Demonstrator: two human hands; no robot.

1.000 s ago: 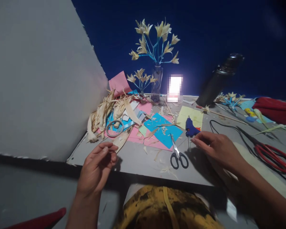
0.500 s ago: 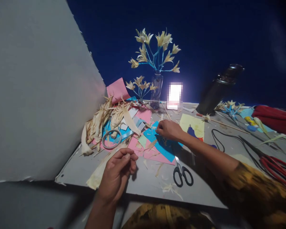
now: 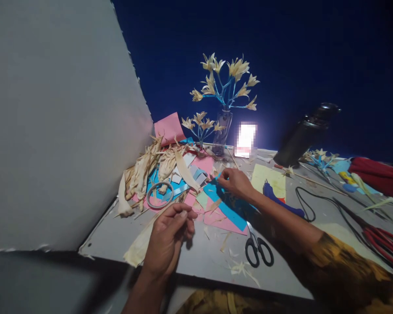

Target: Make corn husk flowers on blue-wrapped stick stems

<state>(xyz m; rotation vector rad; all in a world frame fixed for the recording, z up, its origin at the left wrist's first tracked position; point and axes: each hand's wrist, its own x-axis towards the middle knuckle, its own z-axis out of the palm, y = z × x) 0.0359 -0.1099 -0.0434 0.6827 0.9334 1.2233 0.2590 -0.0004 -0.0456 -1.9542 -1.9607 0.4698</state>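
Observation:
My left hand (image 3: 170,237) is held palm up over the table's front edge, with its fingers curled and the thumb against them. Anything between those fingertips is too small to make out. My right hand (image 3: 236,184) reaches over a blue paper sheet (image 3: 231,210), its thumb and fingers pinched together at the sheet's far end. Whether it grips the paper or a small scrap cannot be seen. Black-handled scissors (image 3: 258,250) lie just in front of the blue sheet, blades partly in shadow. Pink paper (image 3: 218,216) with husk scraps lies under and beside the blue.
Dried husks (image 3: 140,172) and a tape roll (image 3: 160,195) lie left. Husk flowers stand in a glass bottle (image 3: 222,131) near a lit phone (image 3: 245,139). Rightward are a blue glue gun (image 3: 281,201), a dark flask (image 3: 303,137) and red-handled shears (image 3: 383,240).
The view has shifted, so the scene sits lower and further right. My right hand has moved slightly away from me over the blue sheet. My left hand keeps its curled pose.

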